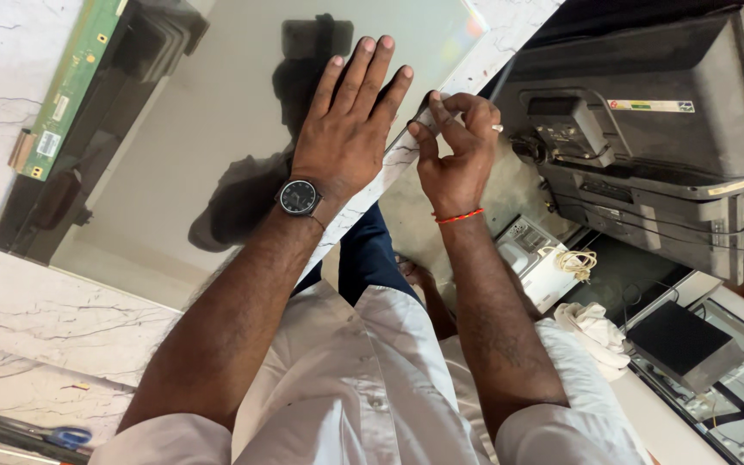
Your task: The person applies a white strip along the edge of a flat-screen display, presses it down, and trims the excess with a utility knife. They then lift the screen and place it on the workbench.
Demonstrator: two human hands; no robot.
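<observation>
White sleeves frame centre: left hand [346,120] flat on display panel [217,129]; right hand [456,146] pinches film corner [424,114], barely lifted.

Bare marble table [10,293] left of the glass panel [174,155]; television back [647,112] crowds the right.

You wear a white buttoned shirt [372,387] with sleeves rolled above the elbows and dark blue trousers [370,254]. A round black wristwatch [300,197] sits on your left wrist, a red thread band [459,216] on your right, and a silver ring [497,128] on one right finger.
</observation>
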